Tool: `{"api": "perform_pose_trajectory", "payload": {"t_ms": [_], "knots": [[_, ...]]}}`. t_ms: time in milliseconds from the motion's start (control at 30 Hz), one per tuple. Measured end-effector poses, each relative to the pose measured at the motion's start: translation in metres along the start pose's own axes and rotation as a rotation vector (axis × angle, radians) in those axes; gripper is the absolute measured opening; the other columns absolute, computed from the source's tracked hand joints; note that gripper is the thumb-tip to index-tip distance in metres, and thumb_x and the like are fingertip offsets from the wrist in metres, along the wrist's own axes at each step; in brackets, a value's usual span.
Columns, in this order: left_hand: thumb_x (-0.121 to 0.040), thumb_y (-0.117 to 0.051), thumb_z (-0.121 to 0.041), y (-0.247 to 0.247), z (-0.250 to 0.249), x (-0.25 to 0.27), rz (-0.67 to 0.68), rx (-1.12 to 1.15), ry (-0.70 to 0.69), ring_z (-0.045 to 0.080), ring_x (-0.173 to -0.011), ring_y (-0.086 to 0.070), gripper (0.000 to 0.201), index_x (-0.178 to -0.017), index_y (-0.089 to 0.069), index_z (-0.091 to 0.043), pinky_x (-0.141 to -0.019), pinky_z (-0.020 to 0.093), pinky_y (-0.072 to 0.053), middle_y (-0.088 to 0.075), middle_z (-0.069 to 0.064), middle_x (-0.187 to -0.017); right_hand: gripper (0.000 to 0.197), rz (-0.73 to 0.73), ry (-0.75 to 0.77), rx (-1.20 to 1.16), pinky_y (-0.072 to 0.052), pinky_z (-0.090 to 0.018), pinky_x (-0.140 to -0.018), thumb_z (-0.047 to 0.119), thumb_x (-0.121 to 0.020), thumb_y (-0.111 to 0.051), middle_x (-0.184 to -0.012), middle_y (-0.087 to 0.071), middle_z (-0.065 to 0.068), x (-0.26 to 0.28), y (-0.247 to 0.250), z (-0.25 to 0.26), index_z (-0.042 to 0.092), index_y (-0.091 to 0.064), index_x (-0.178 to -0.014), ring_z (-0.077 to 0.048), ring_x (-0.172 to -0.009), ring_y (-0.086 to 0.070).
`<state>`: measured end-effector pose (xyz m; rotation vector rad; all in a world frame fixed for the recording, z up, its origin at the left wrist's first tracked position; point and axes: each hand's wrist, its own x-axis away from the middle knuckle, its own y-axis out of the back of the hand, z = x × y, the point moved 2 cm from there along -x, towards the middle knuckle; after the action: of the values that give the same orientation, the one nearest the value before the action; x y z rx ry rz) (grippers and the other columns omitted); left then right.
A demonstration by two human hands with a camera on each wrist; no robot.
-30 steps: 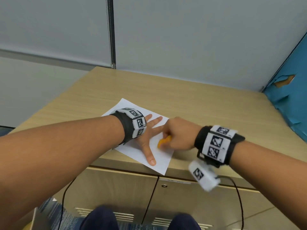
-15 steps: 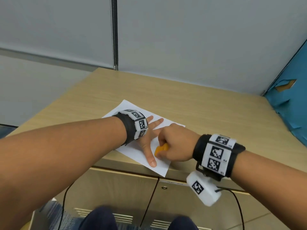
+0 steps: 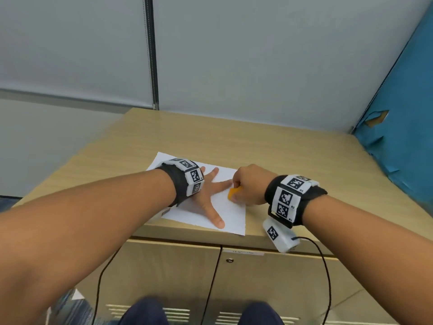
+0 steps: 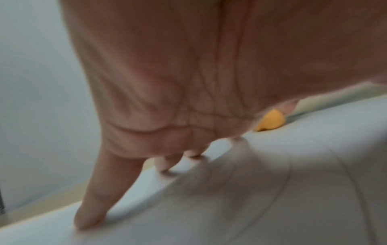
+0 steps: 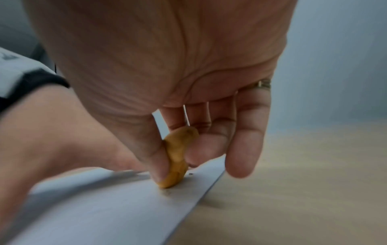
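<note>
While the left hand (image 3: 208,198) lies spread on one sheet (image 3: 232,215), the right hand (image 3: 251,185) pinches one eraser (image 3: 234,192).

- The head view looks forward and down from above onto the cabinet top (image 3: 281,148), wide enough to take in its whole surface.
- The left wrist view sits close under the left hand (image 4: 188,82), facing along its fingers over the paper (image 4: 293,182).
- The right wrist view sits close under the right hand (image 5: 167,58), facing the paper's edge.
- All three share the paper and the orange eraser (image 5: 176,157).
</note>
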<state>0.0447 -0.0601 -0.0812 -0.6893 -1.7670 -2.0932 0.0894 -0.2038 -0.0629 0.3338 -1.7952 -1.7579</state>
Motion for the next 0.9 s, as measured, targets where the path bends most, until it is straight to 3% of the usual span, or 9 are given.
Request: {"api": "perform_pose_trajectory", "payload": {"t_ms": [167,333,400,500,567,633,733,800,900], "knots": [[-0.072,-0.060,-0.080,0.007,-0.001,0.015,0.033,-0.041,0.004,0.045,-0.148,-0.006,0.117,-0.151,0.019,-0.044,-0.115,0.057,-0.016,0.023,0.012,-0.162,0.031,-0.067,-0.031,0.061,-0.061,-0.038,-0.080,0.039,-0.090,-0.065,-0.096,-0.072,-0.008,-0.013,0.012,-0.005,0.011,-0.074,-0.097,-0.029,-0.086,-0.070],[-0.074,-0.059,-0.079,0.014,0.002,0.021,0.023,-0.139,-0.009,0.036,-0.150,-0.008,0.116,-0.155,0.012,-0.037,-0.116,0.051,-0.018,0.023,0.003,-0.163,0.030,-0.097,-0.021,-0.002,-0.057,-0.035,-0.078,0.039,-0.090,-0.064,-0.101,-0.072,-0.007,-0.019,0.012,-0.011,0.012,-0.074,-0.100,-0.028,-0.089,-0.069],[-0.071,-0.062,-0.079,0.018,0.000,0.020,-0.032,-0.175,-0.068,0.035,-0.149,-0.012,0.117,-0.156,0.005,-0.034,-0.116,0.049,-0.019,0.019,0.000,-0.164,0.030,-0.074,-0.018,-0.059,-0.054,-0.032,-0.071,0.040,-0.091,-0.066,-0.094,-0.071,-0.005,-0.017,0.012,-0.015,0.011,-0.072,-0.101,-0.022,-0.078,-0.066],[-0.076,-0.071,-0.064,0.024,-0.010,0.019,-0.086,-0.175,-0.250,0.026,-0.151,0.002,0.118,-0.157,0.007,-0.028,-0.117,0.040,0.000,0.019,-0.004,-0.164,0.029,-0.010,-0.015,-0.038,-0.050,-0.028,-0.058,0.038,-0.090,-0.067,-0.075,-0.068,-0.002,-0.007,0.009,-0.014,0.010,-0.073,-0.095,-0.018,-0.061,-0.061],[-0.080,-0.074,-0.055,0.021,-0.013,0.015,-0.057,-0.143,-0.319,0.020,-0.150,0.014,0.121,-0.155,0.015,-0.025,-0.111,0.035,0.011,0.022,-0.006,-0.162,0.029,-0.008,-0.006,0.026,-0.050,-0.030,-0.062,0.039,-0.088,-0.064,-0.083,-0.069,-0.005,-0.005,0.006,-0.013,0.011,-0.073,-0.093,-0.023,-0.074,-0.066],[-0.074,-0.074,-0.064,0.013,-0.009,0.007,-0.028,-0.137,-0.296,0.021,-0.148,0.023,0.129,-0.153,0.021,-0.028,-0.111,0.043,0.016,0.028,-0.008,-0.160,0.028,-0.019,-0.001,0.053,-0.051,-0.031,-0.065,0.039,-0.088,-0.061,-0.088,-0.068,-0.005,-0.003,0.006,-0.010,0.013,-0.071,-0.091,-0.025,-0.080,-0.067],[-0.064,-0.069,-0.076,0.005,0.001,-0.005,-0.013,-0.166,-0.250,0.027,-0.145,0.030,0.132,-0.150,0.024,-0.038,-0.112,0.060,0.014,0.034,-0.011,-0.157,0.023,-0.047,0.051,0.073,-0.042,-0.026,-0.054,0.033,-0.091,-0.056,-0.076,-0.057,0.000,0.007,0.001,0.002,0.018,-0.057,-0.073,-0.017,-0.066,-0.057],[-0.072,-0.070,-0.072,0.004,0.001,-0.008,0.001,-0.177,-0.244,0.029,-0.144,0.032,0.125,-0.151,0.021,-0.038,-0.112,0.055,0.015,0.035,-0.008,-0.157,0.027,-0.050,0.147,0.080,-0.033,-0.025,-0.051,0.031,-0.092,-0.056,-0.069,-0.047,0.005,0.022,-0.010,0.019,0.021,-0.047,-0.069,-0.017,-0.062,-0.051],[-0.073,-0.069,-0.070,0.005,-0.001,-0.008,-0.013,-0.169,-0.262,0.029,-0.144,0.032,0.122,-0.152,0.019,-0.038,-0.112,0.051,0.016,0.036,-0.006,-0.157,0.025,-0.033,0.224,0.064,-0.038,-0.027,-0.054,0.038,-0.091,-0.059,-0.073,-0.058,0.000,0.032,-0.017,0.025,0.016,-0.063,-0.079,-0.022,-0.071,-0.057]]}}
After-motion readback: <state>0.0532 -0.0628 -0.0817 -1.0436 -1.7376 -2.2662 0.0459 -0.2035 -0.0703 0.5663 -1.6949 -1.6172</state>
